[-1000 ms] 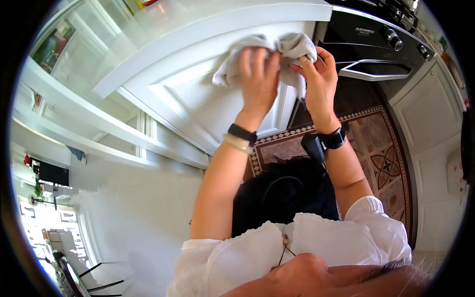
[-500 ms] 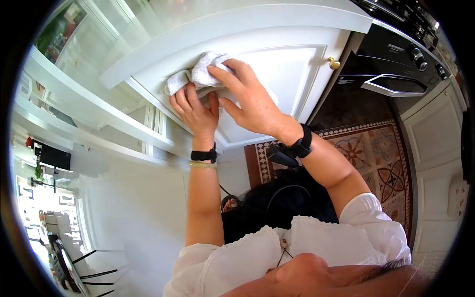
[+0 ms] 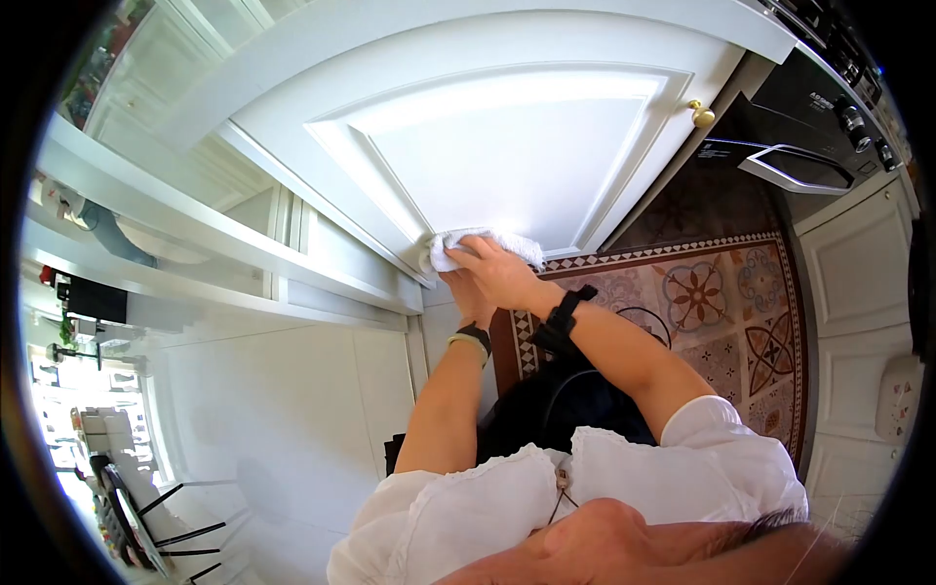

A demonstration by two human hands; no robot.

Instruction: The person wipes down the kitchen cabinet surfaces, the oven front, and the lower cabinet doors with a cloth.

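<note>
A white cloth (image 3: 507, 246) lies bunched against the lower part of a white cabinet door (image 3: 468, 146) with a raised panel frame. My right hand (image 3: 499, 273) presses on the cloth from above, its fingers bent over it. Just below and left of it, my left hand (image 3: 470, 294) grips the cloth's lower side, its fingertips partly hidden by the cloth and the other hand. A round brass knob (image 3: 701, 114) sits at the door's upper right.
To the right stands a black oven (image 3: 799, 127) with a metal handle. A patterned mat (image 3: 697, 292) covers the floor below it. Open white drawers or shelves (image 3: 244, 253) run along the left. Farther off, a chair (image 3: 127, 517) stands at the lower left.
Both hands have moved down and to the right with the cloth, from the door's upper left to its bottom edge. The door's panel, earlier partly covered, now shows in full.
</note>
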